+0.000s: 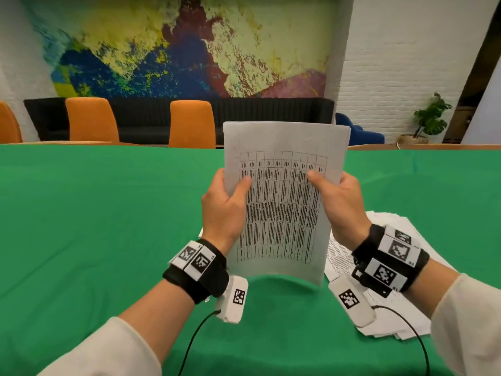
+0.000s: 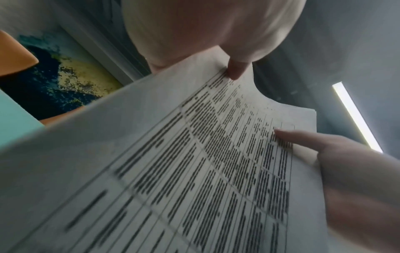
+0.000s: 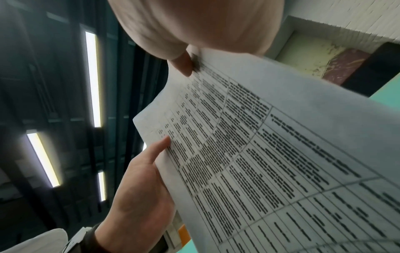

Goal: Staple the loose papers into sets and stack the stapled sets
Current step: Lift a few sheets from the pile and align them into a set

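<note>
We hold the paper set (image 1: 284, 202) upright above the desk (image 1: 108, 213), left hand (image 1: 225, 210) and right hand (image 1: 339, 204) each pinching a long side edge. Its long axis runs vertical, and the loose pile (image 1: 379, 308) lies under the right wrist, so that hand is nearer.

Beyond the hands: green tablecloth (image 1: 108, 213), orange chairs (image 1: 192, 123), black bench sofa (image 1: 271, 115), abstract mural (image 1: 176, 44). Potted plant (image 1: 431, 118) far right of them.

Printed table on held paper (image 1: 282, 207): text blurred, unreadable.
</note>
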A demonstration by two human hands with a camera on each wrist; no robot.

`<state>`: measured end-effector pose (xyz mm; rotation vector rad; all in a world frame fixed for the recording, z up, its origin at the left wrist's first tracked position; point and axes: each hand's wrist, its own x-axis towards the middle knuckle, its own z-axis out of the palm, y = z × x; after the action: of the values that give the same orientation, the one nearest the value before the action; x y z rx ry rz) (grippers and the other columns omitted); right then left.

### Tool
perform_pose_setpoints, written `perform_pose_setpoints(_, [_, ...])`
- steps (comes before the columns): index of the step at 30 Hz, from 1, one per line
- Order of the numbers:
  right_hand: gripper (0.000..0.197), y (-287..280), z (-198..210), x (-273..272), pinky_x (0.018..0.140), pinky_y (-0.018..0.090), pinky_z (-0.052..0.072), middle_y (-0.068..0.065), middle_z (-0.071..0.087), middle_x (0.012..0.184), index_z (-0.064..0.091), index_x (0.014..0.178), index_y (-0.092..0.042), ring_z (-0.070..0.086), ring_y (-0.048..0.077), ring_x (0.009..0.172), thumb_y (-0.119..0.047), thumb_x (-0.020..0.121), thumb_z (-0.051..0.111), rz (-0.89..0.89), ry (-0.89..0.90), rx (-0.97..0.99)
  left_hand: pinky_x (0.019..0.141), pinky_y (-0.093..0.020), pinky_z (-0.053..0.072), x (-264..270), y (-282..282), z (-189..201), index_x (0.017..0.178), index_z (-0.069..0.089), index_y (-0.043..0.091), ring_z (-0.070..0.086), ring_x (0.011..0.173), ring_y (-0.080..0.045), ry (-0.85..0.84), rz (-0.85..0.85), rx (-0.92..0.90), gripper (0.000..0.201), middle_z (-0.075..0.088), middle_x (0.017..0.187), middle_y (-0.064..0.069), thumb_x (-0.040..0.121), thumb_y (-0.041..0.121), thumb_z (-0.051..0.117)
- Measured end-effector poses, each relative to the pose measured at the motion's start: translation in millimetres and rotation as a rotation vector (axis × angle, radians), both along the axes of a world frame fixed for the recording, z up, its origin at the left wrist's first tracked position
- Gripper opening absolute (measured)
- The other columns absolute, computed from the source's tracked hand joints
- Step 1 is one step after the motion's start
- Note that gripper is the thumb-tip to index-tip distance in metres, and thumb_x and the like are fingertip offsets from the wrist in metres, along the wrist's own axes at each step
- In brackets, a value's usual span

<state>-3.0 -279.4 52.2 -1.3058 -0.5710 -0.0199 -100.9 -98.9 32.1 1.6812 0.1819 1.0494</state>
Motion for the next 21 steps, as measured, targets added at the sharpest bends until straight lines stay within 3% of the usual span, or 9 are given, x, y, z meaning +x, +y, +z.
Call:
perform_pose_setpoints(2, [0.016,-3,4,2,0.080,0.038,0.064,0.003,0.080,0.106,0.071,0.115,-0.013,0.077,0.022,0.097,-0.017,0.101,0.065,-0.003,-0.035,-0.034,0.083,-0.048,0.063,-1,5,5,0.108,0.067,0.026,0.074,0.091,-0.009,0.007,0.022,0.024,0.023,0.076,0.099,0.009,0.092,0.042,0.072])
perform_pose_setpoints(5, [0.015,-5,8,3,0.078,0.040,0.064,0.005,0.079,0.103,0.071,0.113,-0.014,0.077,0.022,0.093,-0.019,0.099,0.068,-0.010,-0.063,-0.069,0.085,-0.050,0.063,-4,11,12,0.116,0.066,0.020,0.076,0.100,-0.019,0.003,-0.085,-0.056,0.047,0.077,0.109,0.000,0.081,0.048,0.077])
perform_pose_setpoints(9, [0.013,-4,20,5,0.076,0.037,0.065,0.005,0.080,0.101,0.069,0.112,-0.012,0.078,0.022,0.092,-0.018,0.103,0.061,0.027,-0.058,-0.063,0.091,-0.055,0.061,1,16,27,0.123,0.065,0.010,0.075,0.104,-0.025,-0.030,-0.155,-0.084,0.032,0.077,0.113,-0.007,0.095,0.023,0.074])
perform_pose_setpoints(14, [0.015,2,19,1,0.071,0.028,0.062,0.002,0.080,0.098,0.070,0.110,-0.013,0.077,0.017,0.090,-0.020,0.105,0.058,0.027,-0.046,-0.041,0.091,-0.054,0.061,4,11,27,0.117,0.070,0.017,0.075,0.103,-0.023,-0.019,-0.163,-0.051,0.027,0.078,0.110,-0.002,0.094,0.031,0.072])
perform_pose_setpoints(18, [0.016,3,6,-4,0.074,0.029,0.063,-0.001,0.081,0.099,0.071,0.109,-0.016,0.078,0.016,0.092,-0.019,0.106,0.056,0.036,-0.001,-0.030,0.096,-0.053,0.059,2,7,12,0.121,0.072,0.017,0.074,0.108,-0.024,0.039,-0.193,-0.134,0.038,0.078,0.114,-0.001,0.090,0.039,0.073])
perform_pose_setpoints(21, [0.016,2,14,-6,0.073,0.028,0.062,0.000,0.081,0.101,0.072,0.107,-0.017,0.078,0.018,0.093,-0.018,0.106,0.056,0.045,-0.023,0.002,0.096,-0.054,0.059,0,9,21,0.114,0.077,0.013,0.076,0.104,-0.025,0.035,-0.193,-0.161,0.020,0.080,0.110,-0.003,0.099,0.025,0.070])
